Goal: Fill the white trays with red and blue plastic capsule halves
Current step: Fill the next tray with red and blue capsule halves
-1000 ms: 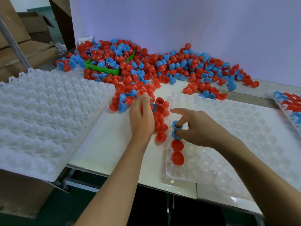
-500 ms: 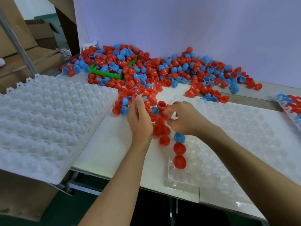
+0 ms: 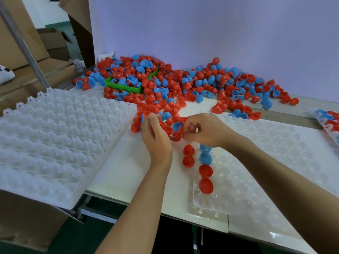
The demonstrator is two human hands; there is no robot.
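A big pile of red and blue capsule halves (image 3: 183, 85) covers the back of the table. My left hand (image 3: 156, 138) is at the pile's near edge, fingers curled round a few capsule halves, blue showing at its fingertips. My right hand (image 3: 205, 131) is close beside it and pinches a red capsule half (image 3: 177, 136). The clear white tray (image 3: 266, 162) lies in front of me. Its left column holds two blue halves (image 3: 205, 154) and two red halves (image 3: 206, 178). Two loose red halves (image 3: 188, 154) lie just left of the tray.
A stack of empty white trays (image 3: 55, 143) sits on a cardboard box at my left. A green bin (image 3: 124, 87) is buried in the pile at the back. A filled tray (image 3: 328, 120) shows at the right edge. A lilac wall backs the table.
My right hand left the blue halves in the tray's left column and moved up to the pile's edge beside my left hand. My left hand stayed in place.
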